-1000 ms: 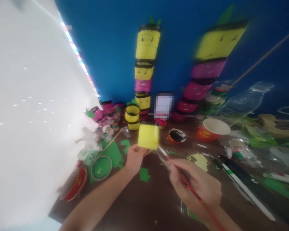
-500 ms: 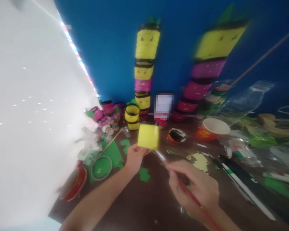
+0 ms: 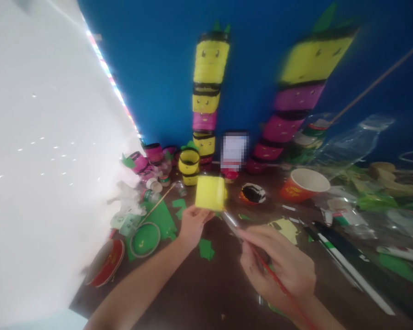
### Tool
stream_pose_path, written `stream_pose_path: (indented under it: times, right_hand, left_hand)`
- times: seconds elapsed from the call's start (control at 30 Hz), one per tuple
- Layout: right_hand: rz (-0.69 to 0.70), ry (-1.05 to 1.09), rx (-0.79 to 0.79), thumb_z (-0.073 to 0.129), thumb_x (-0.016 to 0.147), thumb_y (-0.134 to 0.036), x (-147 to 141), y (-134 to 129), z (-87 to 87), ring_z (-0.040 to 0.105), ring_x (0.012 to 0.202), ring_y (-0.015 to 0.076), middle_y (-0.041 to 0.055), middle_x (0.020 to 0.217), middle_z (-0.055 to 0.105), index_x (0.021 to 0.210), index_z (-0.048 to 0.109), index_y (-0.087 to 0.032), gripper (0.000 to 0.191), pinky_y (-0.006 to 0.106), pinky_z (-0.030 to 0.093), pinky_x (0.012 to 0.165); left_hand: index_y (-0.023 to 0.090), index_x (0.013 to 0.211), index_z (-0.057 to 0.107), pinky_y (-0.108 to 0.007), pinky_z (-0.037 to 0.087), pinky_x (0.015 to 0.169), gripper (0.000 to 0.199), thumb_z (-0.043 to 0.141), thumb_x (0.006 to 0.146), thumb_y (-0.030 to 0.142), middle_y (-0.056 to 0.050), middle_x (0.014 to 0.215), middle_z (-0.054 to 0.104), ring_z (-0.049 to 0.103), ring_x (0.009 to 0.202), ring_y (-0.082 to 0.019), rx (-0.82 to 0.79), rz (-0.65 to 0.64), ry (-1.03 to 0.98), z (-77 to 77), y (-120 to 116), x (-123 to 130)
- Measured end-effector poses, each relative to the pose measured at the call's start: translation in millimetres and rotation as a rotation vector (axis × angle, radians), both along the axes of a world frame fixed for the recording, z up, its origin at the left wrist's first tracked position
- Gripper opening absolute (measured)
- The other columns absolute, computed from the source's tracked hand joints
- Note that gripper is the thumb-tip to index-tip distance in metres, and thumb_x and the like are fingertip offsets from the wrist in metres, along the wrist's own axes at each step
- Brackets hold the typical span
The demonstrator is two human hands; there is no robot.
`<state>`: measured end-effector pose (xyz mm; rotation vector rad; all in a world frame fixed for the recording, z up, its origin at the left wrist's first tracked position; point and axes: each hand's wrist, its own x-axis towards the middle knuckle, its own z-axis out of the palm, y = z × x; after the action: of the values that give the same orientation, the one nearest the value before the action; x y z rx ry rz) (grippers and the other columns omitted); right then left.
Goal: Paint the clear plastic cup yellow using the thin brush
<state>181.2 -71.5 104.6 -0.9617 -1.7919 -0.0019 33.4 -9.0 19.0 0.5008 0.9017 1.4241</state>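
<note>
My left hand (image 3: 193, 225) grips the lower edge of a small yellow container (image 3: 209, 193), held up above the dark table (image 3: 192, 293). A red-handled paintbrush (image 3: 270, 270) is pinched in my right hand (image 3: 278, 263). Its tip meets the lower right edge of the yellow container, where the bristles are too blurred to make out. Behind the container stands a yellow cup with black bands (image 3: 189, 166). To the right of it sits a cut cup with black paint (image 3: 253, 194).
Tall stacks of yellow and magenta pots (image 3: 210, 62) rise at the back. On the right are a paper cup (image 3: 304, 184), a clear bottle (image 3: 359, 137) and pens (image 3: 354, 270). A red bowl (image 3: 108, 263) and green scraps (image 3: 160, 220) lie left.
The yellow container has turned slightly and shifted a little to the left in my left hand. The brush tip has moved slightly up with my right hand.
</note>
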Motion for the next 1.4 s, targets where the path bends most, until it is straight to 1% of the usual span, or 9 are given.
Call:
stream_pose_path:
  times: [0.2, 0.37, 0.5, 0.63, 0.9, 1.03, 1.2, 1.33, 1.4]
  right_hand:
    - [0.079, 0.039, -0.044, 0.053, 0.072, -0.003, 1.1, -4.7, -1.8, 0.06, 0.064, 0.0099, 0.0004, 0.073, 0.061, 0.088, 0.063, -0.02, 0.025, 0.021, 0.05, 0.057]
    - [0.05, 0.04, -0.023, 0.054, 0.074, -0.004, 1.0, -5.2, -1.0, 0.06, 0.066, 0.0111, 0.0016, 0.075, 0.062, 0.091, 0.062, -0.021, 0.026, 0.022, 0.05, 0.059]
    - [0.083, 0.042, -0.058, 0.053, 0.074, -0.004, 1.1, -4.7, -3.0, 0.059, 0.065, 0.0111, 0.001, 0.073, 0.061, 0.088, 0.062, -0.021, 0.024, 0.022, 0.049, 0.056]
    - [0.055, 0.038, -0.034, 0.054, 0.073, -0.003, 1.8, -4.8, -4.7, 0.06, 0.068, 0.0118, 0.0018, 0.076, 0.062, 0.09, 0.063, -0.02, 0.026, 0.023, 0.05, 0.061]
    - [0.061, 0.061, -0.027, 0.054, 0.072, -0.001, 0.3, -4.4, -2.7, 0.06, 0.068, 0.0108, 0.0016, 0.076, 0.061, 0.089, 0.062, -0.018, 0.026, 0.022, 0.05, 0.062]
    - [0.102, 0.052, -0.056, 0.053, 0.073, -0.002, 1.4, -5.4, -1.5, 0.06, 0.066, 0.011, 0.0008, 0.075, 0.062, 0.087, 0.062, -0.02, 0.024, 0.022, 0.05, 0.058]
    - [0.008, 0.063, -0.012, 0.055, 0.073, -0.004, 1.5, -4.1, -1.7, 0.062, 0.069, 0.0123, 0.0011, 0.078, 0.064, 0.09, 0.062, -0.021, 0.025, 0.024, 0.052, 0.063]
    - [0.103, 0.063, -0.057, 0.053, 0.073, -0.002, 0.1, -3.8, -3.9, 0.061, 0.067, 0.0112, 0.0007, 0.075, 0.062, 0.088, 0.062, -0.021, 0.025, 0.023, 0.051, 0.06]
    - [0.09, 0.077, -0.046, 0.054, 0.073, -0.001, -0.3, -3.8, -4.7, 0.061, 0.068, 0.0111, 0.0012, 0.076, 0.062, 0.088, 0.062, -0.02, 0.026, 0.023, 0.051, 0.062]
  left_hand:
    - [0.013, 0.057, 0.063, -0.025, 0.053, 0.067, 0.025, 0.082, 0.05, 0.028, 0.0, 0.059, 0.066, 0.063, 0.059, -0.01, -0.006, -0.001, 0.002, 1.9, -0.5, 0.5]
    - [0.013, 0.059, 0.064, -0.026, 0.053, 0.068, 0.024, 0.081, 0.051, 0.028, -0.002, 0.064, 0.068, 0.064, 0.062, -0.011, 0.001, -0.006, 0.002, 0.9, -0.4, 0.3]
    - [0.014, 0.059, 0.064, -0.025, 0.053, 0.068, 0.023, 0.081, 0.051, 0.027, 0.0, 0.059, 0.067, 0.063, 0.06, -0.01, 0.0, -0.003, -0.008, 0.9, -0.5, 0.4]
    - [0.013, 0.057, 0.063, -0.027, 0.053, 0.069, 0.025, 0.081, 0.05, 0.028, 0.0, 0.061, 0.067, 0.064, 0.061, -0.011, -0.006, -0.001, 0.003, 1.2, -0.4, 0.5]
    - [0.013, 0.059, 0.064, -0.028, 0.052, 0.07, 0.024, 0.081, 0.051, 0.028, -0.001, 0.061, 0.068, 0.064, 0.062, -0.012, 0.013, -0.012, -0.018, 0.6, -0.7, 0.4]
    - [0.013, 0.059, 0.063, -0.028, 0.052, 0.071, 0.023, 0.081, 0.052, 0.026, 0.0, 0.062, 0.068, 0.064, 0.062, -0.011, -0.011, -0.001, -0.017, 0.3, -0.4, 0.0]
    - [0.014, 0.055, 0.059, -0.029, 0.053, 0.074, 0.028, 0.082, 0.048, 0.027, 0.0, 0.062, 0.067, 0.065, 0.063, -0.012, -0.025, -0.007, -0.033, -1.1, 0.5, -1.0]
    - [0.014, 0.054, 0.058, -0.029, 0.053, 0.072, 0.027, 0.082, 0.049, 0.026, 0.0, 0.061, 0.066, 0.065, 0.063, -0.012, -0.035, -0.003, -0.038, -2.1, 1.1, -1.2]
    - [0.014, 0.054, 0.058, -0.028, 0.053, 0.07, 0.027, 0.082, 0.049, 0.025, 0.0, 0.061, 0.066, 0.065, 0.062, -0.012, -0.035, -0.004, -0.049, -2.3, 1.1, -1.2]
